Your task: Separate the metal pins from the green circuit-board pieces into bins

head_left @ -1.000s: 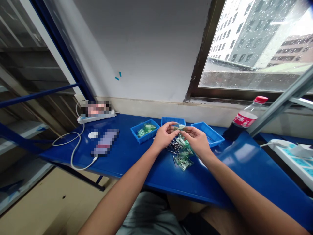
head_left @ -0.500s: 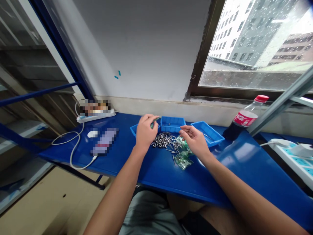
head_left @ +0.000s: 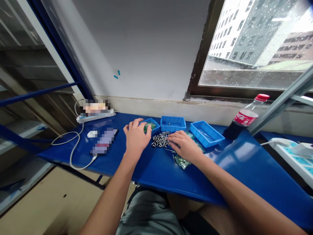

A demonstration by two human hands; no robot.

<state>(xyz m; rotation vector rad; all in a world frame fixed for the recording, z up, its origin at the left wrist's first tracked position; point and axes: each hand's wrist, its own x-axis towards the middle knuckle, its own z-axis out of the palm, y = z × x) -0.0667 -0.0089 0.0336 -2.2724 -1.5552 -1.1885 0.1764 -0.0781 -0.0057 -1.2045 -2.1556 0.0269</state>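
The left hand (head_left: pixel 136 138) rests spread over the left blue tray (head_left: pixel 149 125) holding green boards, gripping nothing visible. The right hand (head_left: pixel 184 146), fingers loosely open, touches the pile of small metal cylinders (head_left: pixel 160 140) at frame centre on the table (head_left: pixel 156 166). Pick one cylinder by its body; avoid bending leads.

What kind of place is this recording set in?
Probably a small electronics assembly bench by a window: a blue table with three blue trays, a pile of small metal parts and green boards under the hands, plus metal shelving on the left.
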